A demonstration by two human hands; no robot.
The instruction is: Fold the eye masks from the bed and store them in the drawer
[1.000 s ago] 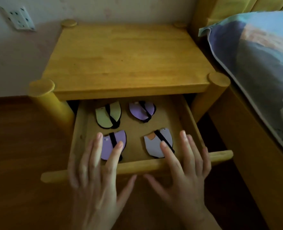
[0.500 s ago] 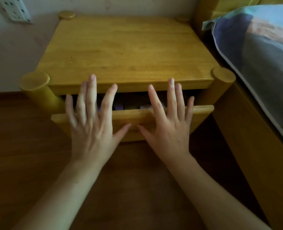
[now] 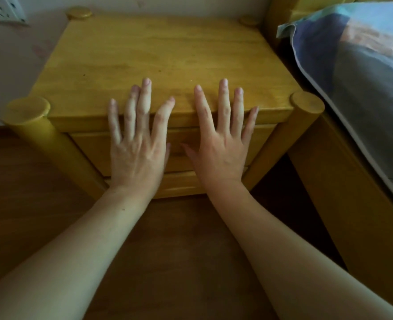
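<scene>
My two bare forearms reach forward over the dark wooden floor, side by side. My left hand lies with its palm against the front of the drawer, fingers spread and straight, grasping nothing; its fingertips rise past the front edge of the nightstand's top. My right hand does the same just beside it, its grip released and flat, thumbs of both hands nearly meeting at the middle of the drawer front.

The drawer is pushed fully in, its front flush between the two round front posts of the yellow wooden nightstand. Its long axis runs left to right across my view, and its face points toward me. The eye masks cannot be seen; with the drawer shut, nothing of its inside shows.

Beyond my fingers the nightstand's top is bare wood, reaching back to the pale wall. A white wall socket sits on that wall at the far left. To the right stands the wooden bed frame, with a blue and grey patterned pillow lying on it, its corner pointing toward the nightstand.
</scene>
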